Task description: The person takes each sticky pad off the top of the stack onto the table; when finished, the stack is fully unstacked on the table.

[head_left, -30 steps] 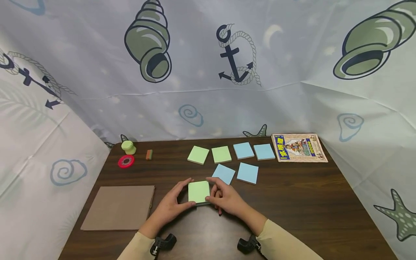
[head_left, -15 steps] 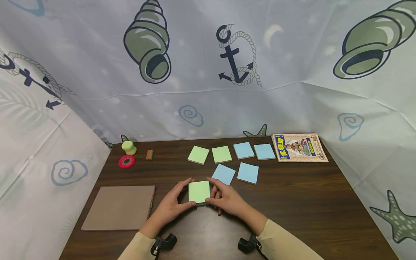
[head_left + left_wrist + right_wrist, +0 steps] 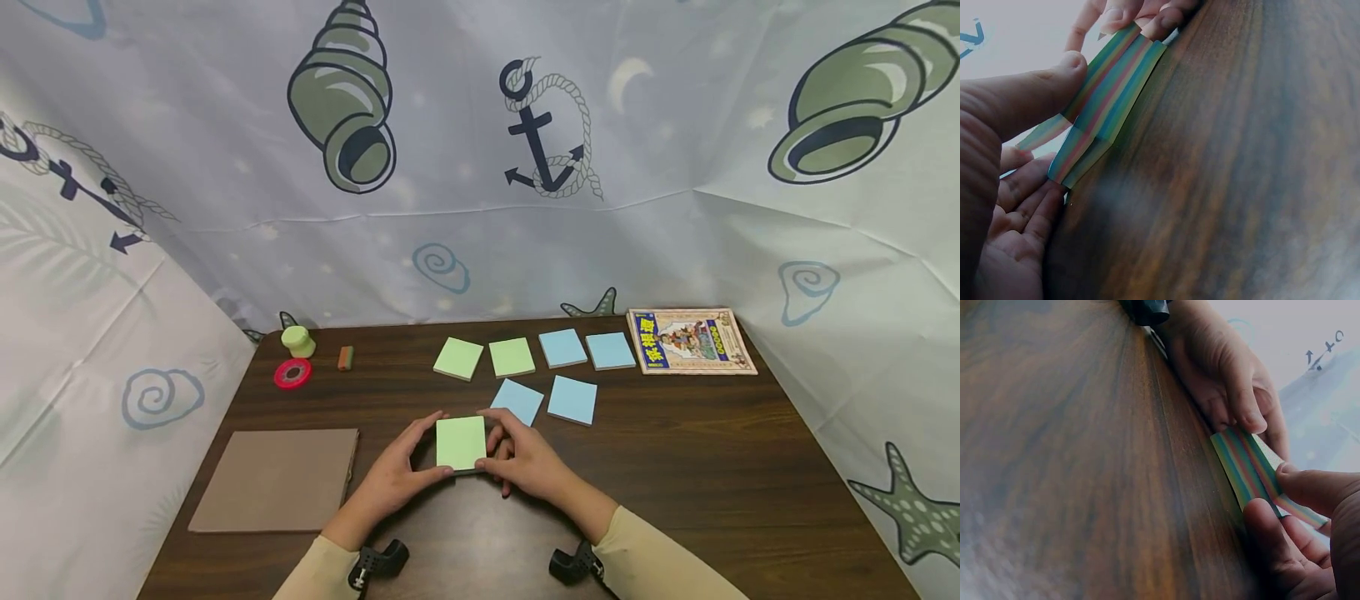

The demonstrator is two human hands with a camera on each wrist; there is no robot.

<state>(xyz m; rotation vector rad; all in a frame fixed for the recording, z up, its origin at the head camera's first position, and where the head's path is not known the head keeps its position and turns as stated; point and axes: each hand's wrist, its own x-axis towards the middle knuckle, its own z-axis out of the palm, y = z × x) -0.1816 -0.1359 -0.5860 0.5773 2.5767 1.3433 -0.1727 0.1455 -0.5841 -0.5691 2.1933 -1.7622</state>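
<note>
Count on the dark table (image 3: 712, 467): two green pads (image 3: 458, 358), four blue pads (image 3: 572, 398), one comic book (image 3: 690, 340), one brown board (image 3: 276, 478). One further sticky-note pad (image 3: 461, 442) lies at the near centre, green on top with rainbow-striped edges, its lower layers slightly offset. Left hand (image 3: 393, 479) and right hand (image 3: 525, 460) both pinch its sides.

— Top sheet of the sticky-note pad (image 3: 461, 442)? 
— Light green; edges (image 3: 1107, 103) striped green, blue, pink.
— Other pads? 
— Two green (image 3: 457, 358), four blue (image 3: 572, 399).
— Table (image 3: 697, 458)? 
— Dark brown woodgrain.
— Tape roll (image 3: 292, 373)? 
— Red.
</note>
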